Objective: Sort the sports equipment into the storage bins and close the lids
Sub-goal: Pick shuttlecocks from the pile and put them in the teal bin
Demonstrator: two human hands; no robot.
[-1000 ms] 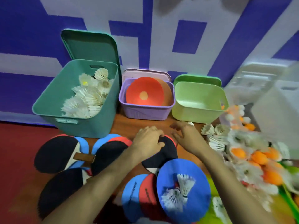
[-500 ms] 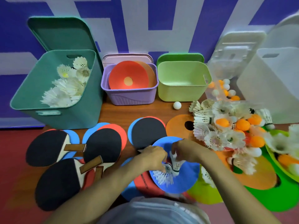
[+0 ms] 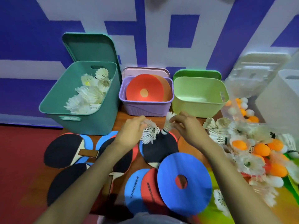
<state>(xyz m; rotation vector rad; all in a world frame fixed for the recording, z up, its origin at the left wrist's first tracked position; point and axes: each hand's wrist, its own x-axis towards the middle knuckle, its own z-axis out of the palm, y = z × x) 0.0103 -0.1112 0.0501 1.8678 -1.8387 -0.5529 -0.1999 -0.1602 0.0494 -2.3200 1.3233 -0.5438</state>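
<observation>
Left hand (image 3: 131, 132) curls round one shuttle (image 3: 149, 133), cork rightward, axis near level. Right hand (image 3: 188, 128) pinches second shuttle (image 3: 167, 125), cork down, axis steep. Corks nearly meet above black paddle (image 3: 160, 149), before purple bin (image 3: 145, 109).

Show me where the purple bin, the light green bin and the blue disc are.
purple bin (image 3: 145, 109): head view, on its front wall.
light green bin (image 3: 202, 109): head view, on its front wall.
blue disc (image 3: 186, 165): head view, on its top face above the centre hole.
</observation>
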